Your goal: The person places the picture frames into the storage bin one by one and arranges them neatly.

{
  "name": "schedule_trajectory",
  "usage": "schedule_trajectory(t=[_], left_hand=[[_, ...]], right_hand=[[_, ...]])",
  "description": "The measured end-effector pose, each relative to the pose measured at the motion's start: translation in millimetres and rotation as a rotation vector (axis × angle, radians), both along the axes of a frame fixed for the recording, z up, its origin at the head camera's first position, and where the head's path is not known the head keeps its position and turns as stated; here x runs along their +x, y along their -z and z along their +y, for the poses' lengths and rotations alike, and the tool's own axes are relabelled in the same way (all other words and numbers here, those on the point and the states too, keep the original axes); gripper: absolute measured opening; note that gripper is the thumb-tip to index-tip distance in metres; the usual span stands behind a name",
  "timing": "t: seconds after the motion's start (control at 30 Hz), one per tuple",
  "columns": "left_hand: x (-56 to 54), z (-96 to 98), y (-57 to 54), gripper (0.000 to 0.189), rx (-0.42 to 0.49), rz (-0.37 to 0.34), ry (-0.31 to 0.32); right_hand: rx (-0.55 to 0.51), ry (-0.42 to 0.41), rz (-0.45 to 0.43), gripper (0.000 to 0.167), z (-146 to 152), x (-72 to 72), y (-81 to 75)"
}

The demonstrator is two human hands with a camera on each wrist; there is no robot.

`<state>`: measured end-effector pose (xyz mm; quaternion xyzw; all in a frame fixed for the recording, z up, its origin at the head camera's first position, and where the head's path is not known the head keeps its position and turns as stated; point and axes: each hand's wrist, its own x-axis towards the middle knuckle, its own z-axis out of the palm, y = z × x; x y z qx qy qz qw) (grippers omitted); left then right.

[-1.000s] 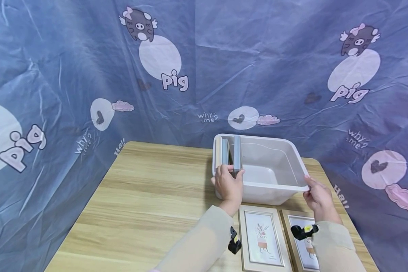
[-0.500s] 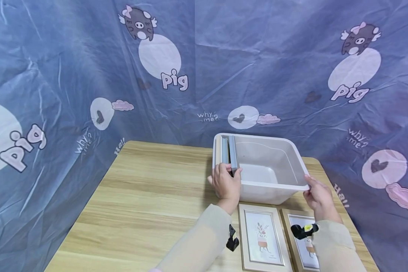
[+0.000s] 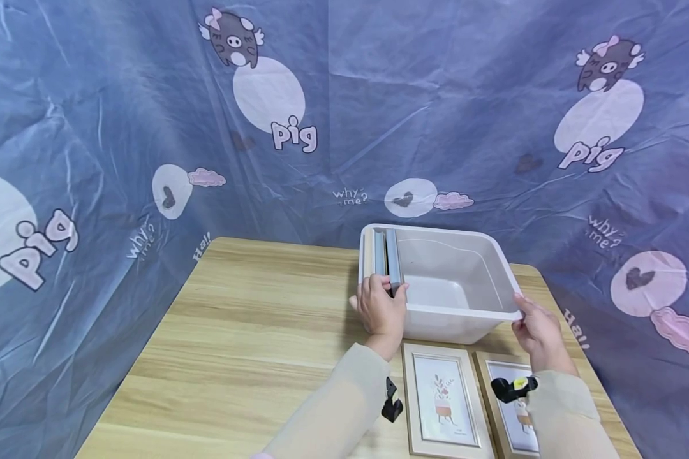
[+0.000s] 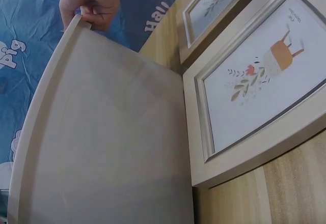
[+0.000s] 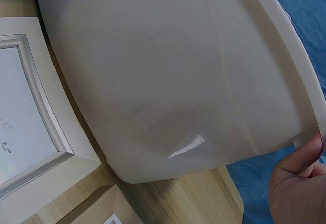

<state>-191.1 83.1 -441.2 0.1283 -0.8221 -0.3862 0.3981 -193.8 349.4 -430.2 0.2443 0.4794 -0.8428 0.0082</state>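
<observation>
A light grey plastic bin (image 3: 448, 326) stands at the back right of the table. Upright along its left wall are what look like picture frames, seen edge-on: a cream one (image 3: 369, 252), a blue one (image 3: 380, 252) and a second blue picture frame (image 3: 393, 255). My left hand (image 3: 382, 312) reaches over the near left corner and pinches the second blue frame's near end, thumb on its right side. The bin's right front corner is gripped by my right hand (image 3: 541, 333), whose thumb and fingers also show around the rim in the right wrist view (image 5: 298, 180).
Two wooden picture frames with plant drawings lie flat before the bin, the left one (image 3: 416, 408) and the right one (image 3: 490, 389), which my right forearm partly covers. A blue printed cloth (image 3: 344, 115) hangs behind the wooden table (image 3: 235, 331).
The second blue picture frame has shifted left in the bin, close against the others, and my left hand moved slightly left with it. My right hand has stayed on the rim.
</observation>
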Motion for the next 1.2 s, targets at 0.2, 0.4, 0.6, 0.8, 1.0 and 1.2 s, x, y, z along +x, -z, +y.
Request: schedule_trajectory(t=[0.2, 0.4, 0.6, 0.8, 1.0, 1.2], left_hand=[[-0.5, -0.9, 2.3, 0.037, 0.012, -0.025, -0.002], [-0.8, -3.1, 6.3, 0.036, 0.019, -0.054, 0.007], [-1.6, -4.6, 10.0, 0.036, -0.016, -0.040, 0.015], [-0.7, -5.8, 11.1, 0.038, -0.015, -0.029, 0.035], [0.0, -8.1, 10.3, 0.043, 0.011, 0.041, 0.053], [0.0, -11.3, 4.0, 0.048, 0.063, 0.094, 0.097]], right_hand=[[-0.008, 0.001, -0.003, 0.025, -0.2, -0.4, -0.6], [-0.017, 0.002, 0.008, 0.025, 0.1, -0.2, 0.3], [-0.018, -0.008, 0.023, 0.026, -0.4, -0.4, 0.6], [-0.011, -0.013, 0.026, 0.025, 0.1, 0.5, 0.4], [-0.014, -0.013, 0.028, 0.025, 0.0, 0.5, 0.4], [-0.023, -0.006, 0.026, 0.026, -0.7, 1.2, 0.1]])
